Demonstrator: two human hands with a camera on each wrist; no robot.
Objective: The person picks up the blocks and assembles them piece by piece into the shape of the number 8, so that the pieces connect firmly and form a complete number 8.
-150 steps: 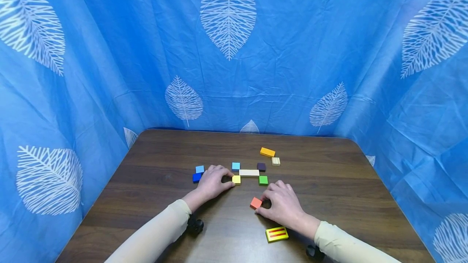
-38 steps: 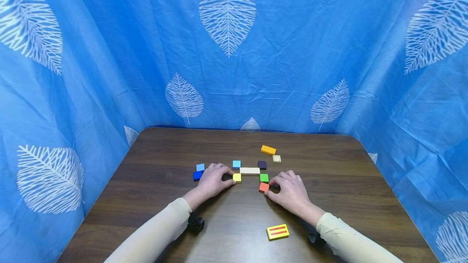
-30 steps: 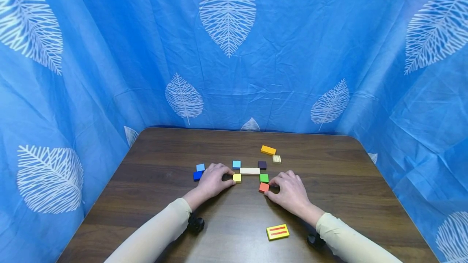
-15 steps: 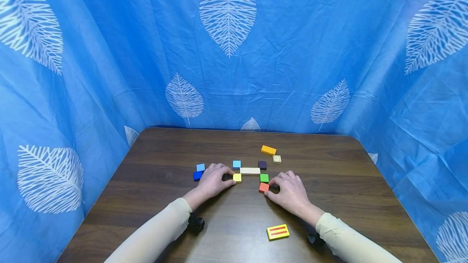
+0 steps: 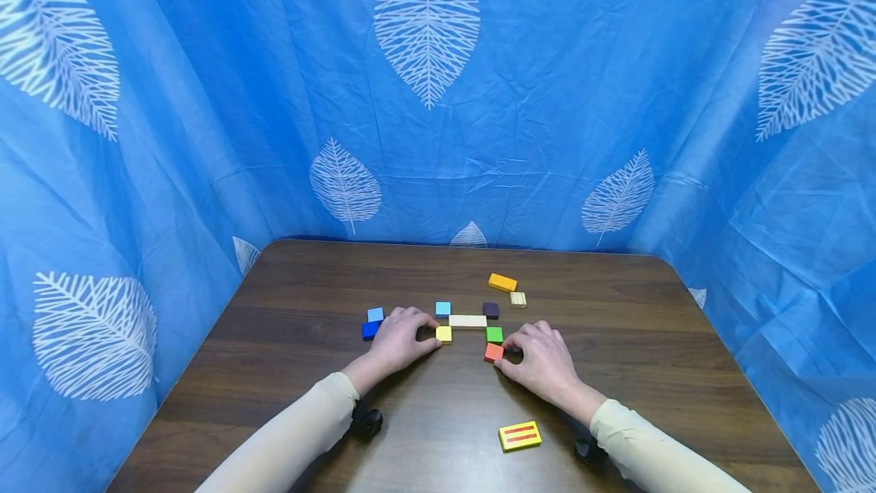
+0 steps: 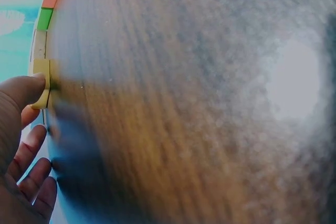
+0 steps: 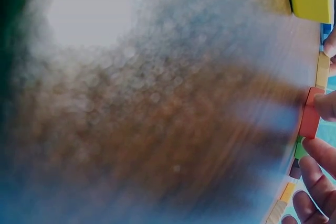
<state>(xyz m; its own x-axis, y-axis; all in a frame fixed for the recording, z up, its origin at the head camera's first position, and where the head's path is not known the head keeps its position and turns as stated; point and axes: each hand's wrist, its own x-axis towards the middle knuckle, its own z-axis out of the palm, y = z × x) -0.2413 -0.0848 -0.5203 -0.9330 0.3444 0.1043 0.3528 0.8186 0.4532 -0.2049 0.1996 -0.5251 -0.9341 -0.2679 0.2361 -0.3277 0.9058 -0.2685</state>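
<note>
**Red block [image 5: 493,353] and yellow block [image 5: 443,335], pinched**

Red: gripped by right hand [image 5: 542,361], thumb and finger, just beside green block [image 5: 494,335]. Yellow: likewise, left hand [image 5: 395,342], near cream bar [image 5: 468,322] (the longer piece). Both on dark wooden table [image 5: 424,440].

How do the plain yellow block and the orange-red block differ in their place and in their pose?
The plain yellow block is in the left grip; the orange-red block is in the right grip. The plain yellow block lies square at the near left corner of the cream bar; the orange-red block sits slightly turned, on the near side of the green block. Both are small blocks, held in a pinch.
</note>
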